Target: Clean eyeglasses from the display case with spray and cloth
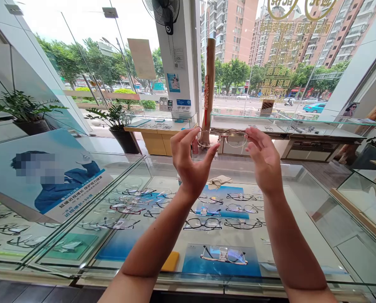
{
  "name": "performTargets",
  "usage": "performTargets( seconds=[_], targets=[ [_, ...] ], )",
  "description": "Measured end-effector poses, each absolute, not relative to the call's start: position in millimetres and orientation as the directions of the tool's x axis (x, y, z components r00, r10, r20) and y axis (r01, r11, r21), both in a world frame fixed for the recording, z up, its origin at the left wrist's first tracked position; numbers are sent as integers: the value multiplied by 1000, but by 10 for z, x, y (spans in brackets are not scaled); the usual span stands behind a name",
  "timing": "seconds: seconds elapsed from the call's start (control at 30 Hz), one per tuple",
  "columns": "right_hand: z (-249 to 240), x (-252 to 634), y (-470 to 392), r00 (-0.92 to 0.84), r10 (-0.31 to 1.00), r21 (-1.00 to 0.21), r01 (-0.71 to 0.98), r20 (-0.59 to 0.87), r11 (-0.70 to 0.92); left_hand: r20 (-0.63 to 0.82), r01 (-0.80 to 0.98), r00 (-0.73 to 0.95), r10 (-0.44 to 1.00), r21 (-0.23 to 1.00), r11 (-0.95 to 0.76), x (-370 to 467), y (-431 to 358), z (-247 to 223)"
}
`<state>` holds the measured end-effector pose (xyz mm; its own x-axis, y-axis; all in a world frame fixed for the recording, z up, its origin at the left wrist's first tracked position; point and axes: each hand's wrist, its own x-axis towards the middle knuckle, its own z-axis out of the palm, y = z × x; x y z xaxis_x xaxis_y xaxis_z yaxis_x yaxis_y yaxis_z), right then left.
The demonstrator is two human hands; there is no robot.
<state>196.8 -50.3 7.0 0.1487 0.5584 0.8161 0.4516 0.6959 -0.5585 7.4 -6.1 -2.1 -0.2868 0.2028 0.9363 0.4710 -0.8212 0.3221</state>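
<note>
A pair of thin-rimmed glasses (236,140) is raised above the glass counter, lenses upright. My left hand (192,162) pinches its left side, with the thumb at the lower rim of the left lens. At the other end, my right hand (265,160) grips the right side between thumb and fingers. Below them, inside the glass display case (289,219), lie several pairs of glasses in rows. One pair with a light frame (225,254) rests on a blue card near the front. A beige cloth (219,181) lies behind the rows.
A poster board (49,172) stands on the counter at the left. Beyond the case are potted plants (125,134), a wooden post (210,75) and more display counters (301,122) along the windows. A yellow object (170,261) sits beside my left forearm.
</note>
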Motion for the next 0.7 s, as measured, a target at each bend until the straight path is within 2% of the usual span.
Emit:
performTargets(
  seconds=[0.2, 0.37, 0.53, 0.7],
  targets=[
    [58, 2058, -386, 215, 703, -735, 230, 678, 638, 936, 458, -255, 244, 339, -822, 71, -87, -24],
    [74, 2047, -417, 240, 731, -769, 170, 639, 616, 939, 419, -245, 241, 327, -847, 79, -60, -28],
    [85, 2050, -442, 230, 773, -806, 119, 591, 580, 955, 424, -236, 180, 268, -865, 54, 1, -25],
    [75, 2037, -436, 213, 810, -835, 58, 546, 548, 954, 419, -239, 183, 272, -866, 32, 34, -22]
  ],
)
